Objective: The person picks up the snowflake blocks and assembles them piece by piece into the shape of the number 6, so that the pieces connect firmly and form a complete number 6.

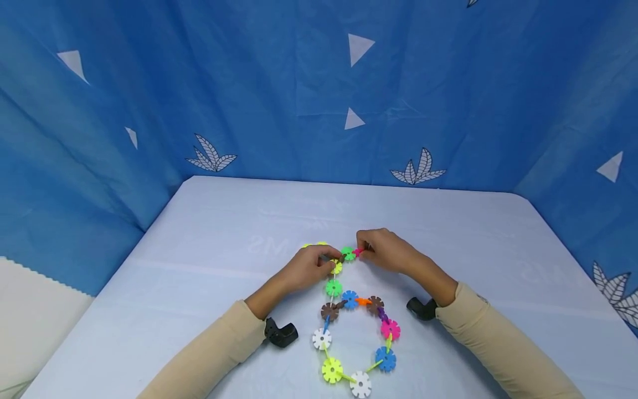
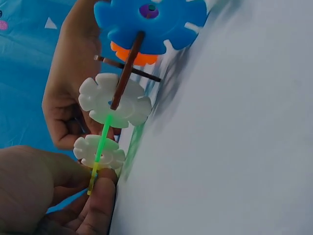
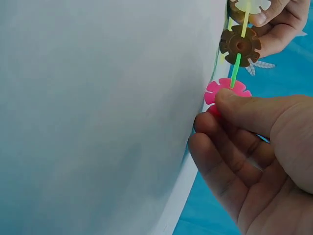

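Note:
A chain of notched plastic discs, linked edge to edge, lies on the table in the head view. My left hand (image 1: 310,267) pinches a yellow disc (image 1: 336,267) in its upper part. To the right, my right hand (image 1: 390,250) holds a pink disc (image 1: 357,252) between thumb and fingers. That pink disc (image 3: 213,91) joins a green disc (image 3: 235,71) seen edge-on, then a brown disc (image 3: 240,46). Below the hands, the chain forms a ring with a white disc (image 1: 322,338), a blue disc (image 1: 386,359) and several others. My left fingers partly hide the upper discs.
A white cloth covers the table (image 1: 448,221). Blue curtain (image 1: 299,83) hangs behind and along both sides. Black wrist devices (image 1: 281,333) sit beside the cuffs of both beige sleeves (image 1: 214,349). More yellow discs (image 1: 322,243) show behind the left hand.

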Tool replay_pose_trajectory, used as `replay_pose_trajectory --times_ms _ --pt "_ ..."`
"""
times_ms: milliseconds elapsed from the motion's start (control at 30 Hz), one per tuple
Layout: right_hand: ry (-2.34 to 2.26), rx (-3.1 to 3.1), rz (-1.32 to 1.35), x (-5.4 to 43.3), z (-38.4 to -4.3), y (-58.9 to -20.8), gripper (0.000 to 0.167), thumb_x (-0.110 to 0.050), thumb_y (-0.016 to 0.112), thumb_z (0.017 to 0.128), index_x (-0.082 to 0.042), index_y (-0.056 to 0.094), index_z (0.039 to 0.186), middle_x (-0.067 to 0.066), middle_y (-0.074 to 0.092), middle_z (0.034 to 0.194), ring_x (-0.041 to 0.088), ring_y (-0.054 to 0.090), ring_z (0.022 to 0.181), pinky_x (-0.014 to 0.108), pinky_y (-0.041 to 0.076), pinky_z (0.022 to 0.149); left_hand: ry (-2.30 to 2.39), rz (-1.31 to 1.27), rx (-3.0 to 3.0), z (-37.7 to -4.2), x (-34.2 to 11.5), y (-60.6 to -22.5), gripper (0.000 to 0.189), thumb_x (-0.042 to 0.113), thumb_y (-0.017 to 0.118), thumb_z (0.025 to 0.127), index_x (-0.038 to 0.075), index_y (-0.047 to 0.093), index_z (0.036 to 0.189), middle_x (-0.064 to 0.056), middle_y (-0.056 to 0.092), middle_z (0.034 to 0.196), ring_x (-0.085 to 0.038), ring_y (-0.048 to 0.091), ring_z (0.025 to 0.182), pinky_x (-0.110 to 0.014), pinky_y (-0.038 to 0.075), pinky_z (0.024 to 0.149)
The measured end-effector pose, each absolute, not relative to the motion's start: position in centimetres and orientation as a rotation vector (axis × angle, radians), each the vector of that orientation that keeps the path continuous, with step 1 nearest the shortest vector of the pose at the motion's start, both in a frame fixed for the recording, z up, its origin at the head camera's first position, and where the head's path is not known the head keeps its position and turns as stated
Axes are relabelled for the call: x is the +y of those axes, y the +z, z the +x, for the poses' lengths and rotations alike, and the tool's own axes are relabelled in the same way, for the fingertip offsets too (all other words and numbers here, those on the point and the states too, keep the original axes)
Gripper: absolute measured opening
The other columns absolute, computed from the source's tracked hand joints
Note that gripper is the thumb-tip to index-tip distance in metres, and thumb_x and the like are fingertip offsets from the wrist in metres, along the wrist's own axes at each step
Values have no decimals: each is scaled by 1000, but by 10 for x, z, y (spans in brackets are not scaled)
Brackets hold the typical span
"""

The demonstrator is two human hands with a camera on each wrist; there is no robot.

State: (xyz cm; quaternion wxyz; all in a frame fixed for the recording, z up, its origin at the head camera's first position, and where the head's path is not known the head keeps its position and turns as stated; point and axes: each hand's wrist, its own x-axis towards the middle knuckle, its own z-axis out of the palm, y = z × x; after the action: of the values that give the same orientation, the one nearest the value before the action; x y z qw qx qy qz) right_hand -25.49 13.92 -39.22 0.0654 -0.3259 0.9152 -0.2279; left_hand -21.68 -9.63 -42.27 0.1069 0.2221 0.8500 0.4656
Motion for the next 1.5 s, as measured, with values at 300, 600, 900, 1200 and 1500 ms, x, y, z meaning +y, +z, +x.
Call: replay_pose_trajectory --times_ms 300,600,900,1200,1500 --pt "-524 2534 -972 150 -266 -368 27 -5 72 92 -8 65 118 4 63 108 20 58 94 35 54 84 1365 631 2566 -202 -96 -421 35 10 60 100 1 61 134 -6 62 120 -11 66 89 -31 52 75" --pt "-518 2407 -1040 111 -299 -362 28 -14 66 99 -9 65 126 6 65 113 24 62 102 34 55 85 1378 686 2546 -194 -94 -422 39 7 58 100 -2 56 137 -10 59 121 -18 68 99 -31 54 81" --pt "-290 2532 -1054 68 -301 -372 21 -18 72 96 -18 71 117 4 60 107 19 56 96 36 53 86 1315 686 2613 -195 -98 -421 36 8 59 99 -2 60 134 -11 57 122 -10 60 80 -31 50 72" --pt "-308 2583 -885 64 -301 -374 13 -13 74 94 -12 65 102 1 59 94 18 56 87 32 52 79 1289 640 2614 -198 -99 -418 37 10 59 100 0 58 136 -10 57 122 -10 62 81 -32 51 71" --pt "-857 2617 -534 128 -299 -378 17 -8 61 97 -7 62 113 9 61 94 24 55 81 34 49 69 1270 598 2677 -209 -97 -418 32 14 61 101 3 62 131 -1 66 105 -12 60 82 -31 51 73"
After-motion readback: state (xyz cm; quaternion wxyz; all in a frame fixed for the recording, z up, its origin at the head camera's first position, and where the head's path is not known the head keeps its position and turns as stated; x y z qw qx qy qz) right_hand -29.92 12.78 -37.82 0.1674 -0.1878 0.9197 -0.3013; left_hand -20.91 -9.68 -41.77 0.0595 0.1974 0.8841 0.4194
